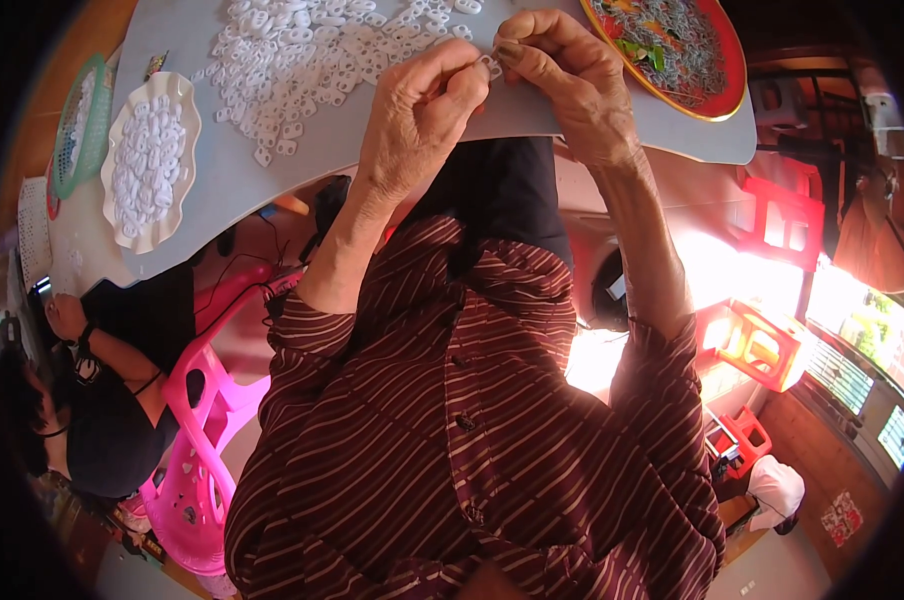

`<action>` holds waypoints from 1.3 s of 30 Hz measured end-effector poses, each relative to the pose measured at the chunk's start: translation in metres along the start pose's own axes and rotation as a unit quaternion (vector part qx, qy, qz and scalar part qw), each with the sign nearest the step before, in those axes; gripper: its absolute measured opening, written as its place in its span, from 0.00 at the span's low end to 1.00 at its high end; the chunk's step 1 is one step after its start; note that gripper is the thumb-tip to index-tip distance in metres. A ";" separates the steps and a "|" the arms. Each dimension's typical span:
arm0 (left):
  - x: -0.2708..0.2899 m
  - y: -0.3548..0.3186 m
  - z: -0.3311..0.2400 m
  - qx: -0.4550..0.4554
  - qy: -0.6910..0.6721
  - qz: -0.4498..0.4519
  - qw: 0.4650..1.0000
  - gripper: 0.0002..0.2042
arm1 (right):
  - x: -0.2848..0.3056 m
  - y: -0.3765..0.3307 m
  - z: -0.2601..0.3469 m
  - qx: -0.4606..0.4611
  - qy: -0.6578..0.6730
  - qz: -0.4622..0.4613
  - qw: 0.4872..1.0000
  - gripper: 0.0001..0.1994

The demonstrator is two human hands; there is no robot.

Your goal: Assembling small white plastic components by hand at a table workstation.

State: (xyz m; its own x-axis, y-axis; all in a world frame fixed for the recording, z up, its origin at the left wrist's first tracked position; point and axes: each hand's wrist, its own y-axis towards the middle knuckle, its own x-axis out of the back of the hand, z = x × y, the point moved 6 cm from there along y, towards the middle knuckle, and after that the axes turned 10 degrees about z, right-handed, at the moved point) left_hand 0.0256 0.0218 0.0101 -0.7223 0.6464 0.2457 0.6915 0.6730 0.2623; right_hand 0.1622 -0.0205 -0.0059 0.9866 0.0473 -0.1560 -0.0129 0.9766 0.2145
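My left hand (pixel 422 120) is closed, its thumb and fingertips pinching a small white plastic piece with holes (pixel 490 66). Facing it, my right hand (pixel 577 90) is also closed in a pinch right beside that piece; whatever its fingertips hold is too small to make out. Both hands are raised over the near edge of the grey table (pixel 322 165). Beyond my left hand spreads a heap of similar white plastic pieces (pixel 292 60). Close to my right hand lies a red tray with a gold rim (pixel 737 60), holding many thin grey bits (pixel 672 75).
A scalloped cream dish (pixel 194 120) of white pieces stands at the left, beside a green basket (pixel 102 120). A person in black (pixel 112 430) sits left, near a pink plastic chair (pixel 187 480). Red stools (pixel 762 345) stand at the right.
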 end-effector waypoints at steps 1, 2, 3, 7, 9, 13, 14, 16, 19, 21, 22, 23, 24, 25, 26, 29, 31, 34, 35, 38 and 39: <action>0.000 0.000 0.000 0.000 0.000 0.000 1.000 0.04 | 0.000 -0.001 0.000 -0.001 0.004 0.001 1.000 0.08; 0.000 0.000 -0.001 -0.004 0.000 -0.001 1.000 0.04 | 0.000 -0.001 0.000 -0.001 0.008 0.003 1.000 0.08; 0.000 0.000 -0.002 -0.008 0.001 -0.002 1.000 0.03 | 0.000 -0.001 -0.001 -0.002 0.008 0.003 1.000 0.08; 0.000 0.000 -0.003 -0.001 -0.002 0.002 1.000 0.04 | -0.002 0.000 0.000 0.015 0.028 -0.001 0.999 0.09; 0.000 0.000 -0.004 -0.026 0.019 0.004 0.999 0.05 | -0.004 -0.001 0.003 0.016 0.029 -0.008 0.999 0.10; 0.001 -0.001 -0.004 -0.016 0.011 0.002 1.000 0.06 | -0.004 -0.003 0.009 0.012 -0.055 -0.010 0.998 0.07; 0.000 -0.001 -0.003 -0.011 0.008 0.008 1.000 0.06 | -0.004 -0.002 0.010 0.011 -0.071 0.003 0.997 0.06; 0.000 0.000 -0.002 -0.008 0.005 0.015 1.000 0.07 | -0.004 -0.002 0.012 0.009 -0.081 -0.002 0.997 0.06; -0.002 0.000 -0.003 -0.013 -0.010 0.030 0.999 0.07 | -0.002 -0.003 0.010 0.000 -0.115 -0.008 0.993 0.07; -0.003 0.000 -0.002 -0.016 -0.027 0.034 0.999 0.07 | -0.003 -0.003 0.011 -0.006 -0.139 -0.011 0.990 0.08; -0.003 -0.001 -0.003 -0.016 -0.027 0.033 0.999 0.07 | -0.004 -0.004 0.013 0.000 -0.151 -0.019 0.988 0.08; -0.003 -0.001 -0.003 -0.007 -0.031 0.034 0.999 0.07 | -0.005 -0.004 0.015 0.006 -0.163 -0.028 0.986 0.08; -0.003 -0.001 -0.002 0.002 -0.035 0.035 0.999 0.07 | -0.004 -0.004 0.015 0.006 -0.163 -0.028 0.986 0.08; -0.003 -0.001 -0.001 0.002 -0.035 0.035 0.999 0.07 | -0.003 -0.004 0.013 0.003 -0.172 -0.026 0.985 0.09; -0.003 -0.001 -0.002 -0.006 -0.034 0.038 0.999 0.06 | -0.002 -0.003 0.013 0.000 -0.181 -0.024 0.983 0.09; -0.005 0.000 -0.002 -0.033 -0.017 0.037 0.999 0.06 | -0.005 -0.003 0.014 0.004 -0.189 -0.033 0.981 0.09; -0.006 -0.001 -0.006 -0.051 0.000 0.033 0.998 0.05 | -0.009 -0.006 0.016 0.002 -0.197 -0.044 0.979 0.09; -0.006 0.000 -0.010 -0.050 -0.007 0.015 0.999 0.05 | -0.008 -0.007 0.017 -0.006 -0.198 -0.061 0.978 0.09; -0.005 -0.001 -0.010 -0.043 -0.007 0.007 0.999 0.04 | -0.007 -0.008 0.015 -0.014 -0.187 -0.066 0.980 0.09; -0.002 -0.001 -0.007 -0.028 -0.004 0.002 1.000 0.04 | -0.004 -0.004 0.012 0.021 -0.155 -0.035 0.987 0.09; -0.001 -0.002 -0.004 -0.021 -0.002 0.005 1.000 0.04 | -0.005 -0.005 0.012 0.021 -0.155 -0.034 0.987 0.09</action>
State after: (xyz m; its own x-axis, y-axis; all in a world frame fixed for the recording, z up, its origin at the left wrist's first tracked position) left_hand 0.0253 0.0181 0.0135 -0.7158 0.6538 0.2455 0.6974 0.6513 0.2990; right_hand 0.1594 -0.0278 0.0051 0.9874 -0.0906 0.1297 0.0551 0.9654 0.2549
